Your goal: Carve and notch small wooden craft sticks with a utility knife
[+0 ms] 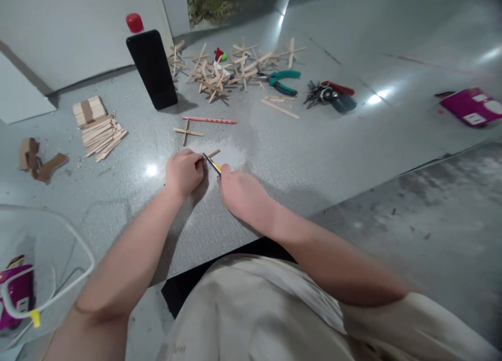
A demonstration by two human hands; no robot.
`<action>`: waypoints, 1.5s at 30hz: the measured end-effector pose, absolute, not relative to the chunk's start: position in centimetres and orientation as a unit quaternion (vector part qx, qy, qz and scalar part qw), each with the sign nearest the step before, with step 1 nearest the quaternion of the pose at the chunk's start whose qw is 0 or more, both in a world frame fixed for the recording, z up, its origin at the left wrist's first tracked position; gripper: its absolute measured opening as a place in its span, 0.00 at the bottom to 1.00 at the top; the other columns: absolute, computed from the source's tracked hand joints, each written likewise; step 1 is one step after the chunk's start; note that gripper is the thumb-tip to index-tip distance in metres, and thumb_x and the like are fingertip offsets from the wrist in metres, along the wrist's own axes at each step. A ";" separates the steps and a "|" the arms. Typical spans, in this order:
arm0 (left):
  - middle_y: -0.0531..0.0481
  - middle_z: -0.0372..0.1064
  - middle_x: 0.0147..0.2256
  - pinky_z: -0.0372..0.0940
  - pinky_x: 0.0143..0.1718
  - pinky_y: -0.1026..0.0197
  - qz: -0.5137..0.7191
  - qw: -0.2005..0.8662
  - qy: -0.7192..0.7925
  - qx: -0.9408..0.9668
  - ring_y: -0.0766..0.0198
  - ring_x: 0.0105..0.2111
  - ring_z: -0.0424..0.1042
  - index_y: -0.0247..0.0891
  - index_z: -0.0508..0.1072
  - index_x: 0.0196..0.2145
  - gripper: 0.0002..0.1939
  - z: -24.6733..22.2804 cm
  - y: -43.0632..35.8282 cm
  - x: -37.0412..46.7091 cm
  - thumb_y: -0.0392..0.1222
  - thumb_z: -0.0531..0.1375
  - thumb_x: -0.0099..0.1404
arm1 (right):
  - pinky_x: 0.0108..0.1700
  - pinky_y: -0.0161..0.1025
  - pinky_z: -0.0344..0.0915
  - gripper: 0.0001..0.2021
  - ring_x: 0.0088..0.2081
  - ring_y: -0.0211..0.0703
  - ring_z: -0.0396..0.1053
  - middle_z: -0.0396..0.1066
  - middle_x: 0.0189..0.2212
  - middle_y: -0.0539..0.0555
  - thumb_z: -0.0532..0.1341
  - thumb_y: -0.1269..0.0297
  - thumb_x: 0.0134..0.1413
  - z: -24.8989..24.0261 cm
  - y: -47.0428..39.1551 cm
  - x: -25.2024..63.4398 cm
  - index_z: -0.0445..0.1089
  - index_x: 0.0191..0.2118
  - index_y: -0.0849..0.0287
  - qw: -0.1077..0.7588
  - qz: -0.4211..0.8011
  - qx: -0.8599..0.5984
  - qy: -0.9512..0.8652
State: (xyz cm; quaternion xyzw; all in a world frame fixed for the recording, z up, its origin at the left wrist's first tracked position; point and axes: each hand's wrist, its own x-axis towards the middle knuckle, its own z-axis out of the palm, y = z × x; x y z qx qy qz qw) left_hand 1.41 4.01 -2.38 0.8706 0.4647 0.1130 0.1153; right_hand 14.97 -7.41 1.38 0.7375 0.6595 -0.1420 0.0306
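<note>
Near the middle of the grey surface, my left hand [184, 173] is closed on a short wooden stick [214, 153], whose far end sticks out to the right. My right hand [243, 194] is wrapped round a cutter [212, 164] with a thin metal blade and a bit of yellow. The blade's tip lies against the stick beside my left fingers. Pale dust is spread on the surface round them. Just beyond my left hand lies a cross of wooden sticks [188, 132], its upper end close to a red pencil [209, 120].
A black phone [152, 68] stands upright behind, by a red cap [134, 22]. Stick bundles [102, 136] and brown paper [47, 165] lie left. Beyond are piled sticks [214, 79], teal pliers [284, 82], keys [325, 93] and a purple packet [470, 107]. A white cable [78, 235] loops at left.
</note>
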 end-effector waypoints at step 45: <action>0.53 0.76 0.28 0.72 0.30 0.63 0.423 0.339 0.391 0.744 0.63 0.28 0.79 0.41 0.73 0.33 0.08 -3.4 5.1 0.8 0.45 0.67 0.65 | 0.28 0.40 0.51 0.07 0.27 0.44 0.63 0.74 0.33 0.57 0.54 0.68 0.64 7.2 -7.0 18.3 0.67 0.44 0.59 -0.095 -0.227 0.718 0.651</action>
